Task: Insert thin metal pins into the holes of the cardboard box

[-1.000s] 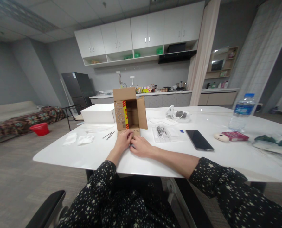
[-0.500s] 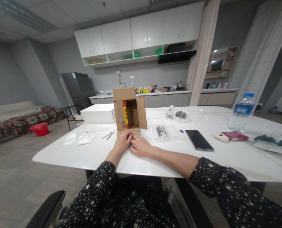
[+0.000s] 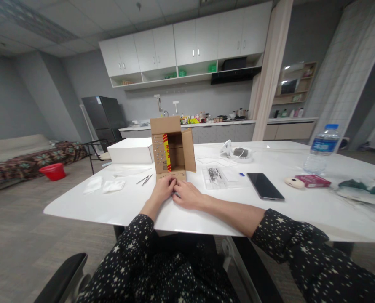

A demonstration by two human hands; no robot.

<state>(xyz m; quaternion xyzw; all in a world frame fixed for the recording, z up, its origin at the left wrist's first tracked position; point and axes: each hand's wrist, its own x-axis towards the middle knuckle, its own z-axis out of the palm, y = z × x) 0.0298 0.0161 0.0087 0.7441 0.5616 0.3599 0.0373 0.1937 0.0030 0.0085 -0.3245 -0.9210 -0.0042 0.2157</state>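
White table [image 3: 137,202]: one cardboard box [image 3: 173,145], two hands [image 3: 176,191] touching its flap.

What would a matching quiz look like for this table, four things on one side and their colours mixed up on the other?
Things:
1. open box standing beyond the hands
2. phone lying flat
3. cap of the water bottle
4. small packet by the bottle

Colours:
A. blue
B. red
C. brown cardboard
D. black

Pairs: 1-C, 2-D, 3-A, 4-B
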